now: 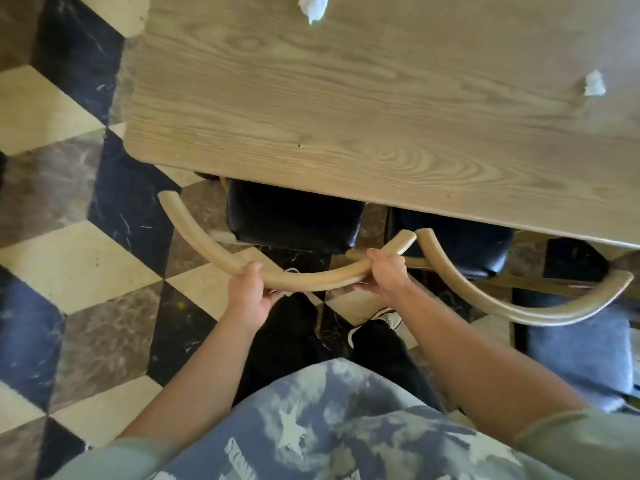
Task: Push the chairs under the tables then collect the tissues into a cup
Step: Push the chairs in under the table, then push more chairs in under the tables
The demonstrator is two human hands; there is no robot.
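The curved wooden backrest (221,252) of the near-left chair is gripped by both hands: the left hand (247,292) is closed around it left of its middle, and the right hand (386,271) is closed around it near its right end. The chair's black seat (294,220) is tucked partly beneath the near edge of the wooden worktop (346,109). A second chair (519,306) is seen just to the right, its seat also partly under the worktop. Two crumpled white tissues are lying on the worktop, one (314,6) at the far edge and one (595,84) at the right. A chequered floor (86,254) is visible below.
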